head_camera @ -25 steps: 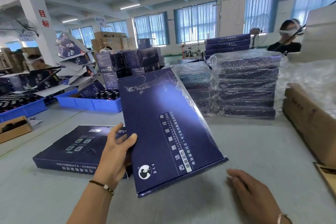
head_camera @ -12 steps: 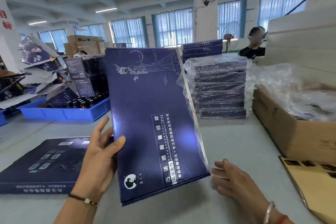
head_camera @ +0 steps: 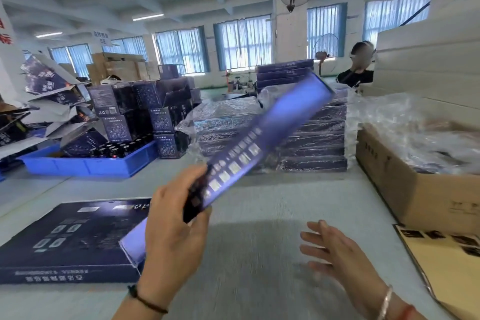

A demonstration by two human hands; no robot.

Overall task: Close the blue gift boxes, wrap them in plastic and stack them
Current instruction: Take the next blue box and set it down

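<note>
— So where does the blue gift box (head_camera: 262, 143) lie from the grip?

— Up and away to the right. The left hand (head_camera: 176, 218) has its fingers curled round the box's near end, and the long axis runs diagonally from there toward the stack of plastic-wrapped boxes (head_camera: 314, 138) at the back of the grey table (head_camera: 259, 254). The box is blurred and clear of the table.

— And the other hand?

— The right hand (head_camera: 337, 249) holds nothing, fingers spread and relaxed, low and to the right, well apart from the box. The left is the only one on it.

— Which matters next?

— I'd judge the far end: it points at the stack, so laying the box there turns on keeping that axis in line. A second, unwrapped box (head_camera: 67, 239) lies flat just left of the gripping hand.
</note>
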